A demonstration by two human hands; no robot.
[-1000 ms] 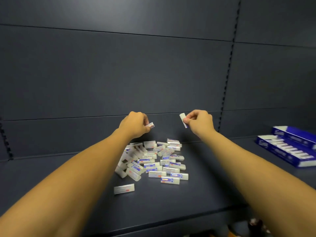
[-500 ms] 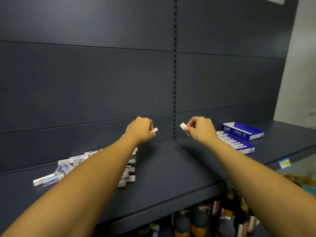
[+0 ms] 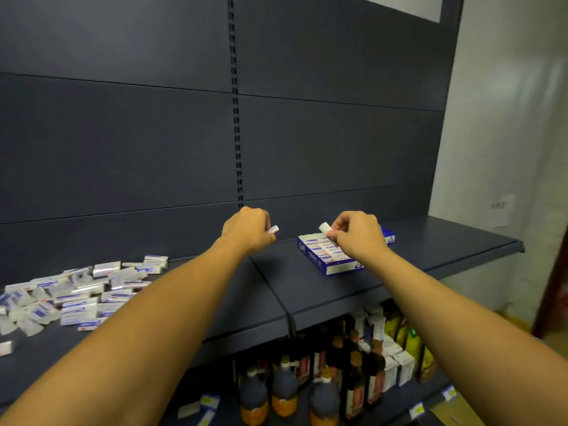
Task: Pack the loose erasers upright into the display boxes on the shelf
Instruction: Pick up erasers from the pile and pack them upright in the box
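My left hand (image 3: 248, 230) grips a small white eraser (image 3: 272, 230) whose end sticks out to the right, held above the dark shelf (image 3: 233, 299). My right hand (image 3: 358, 235) pinches another white eraser (image 3: 324, 227) over the blue display box (image 3: 325, 265), which holds a row of upright erasers. A second blue box (image 3: 388, 233) shows partly behind my right hand. A heap of loose erasers (image 3: 73, 293) lies on the shelf at the far left.
The shelf's back panel rises right behind the boxes. Below the shelf stand dark bottles (image 3: 282, 392) and small cartons (image 3: 396, 361). A pale wall (image 3: 504, 149) lies to the right of the shelf's end.
The view has swung right: the eraser heap has slid to the left and the blue boxes toward the middle. Both hands, each still holding an eraser, have come over to the boxes.
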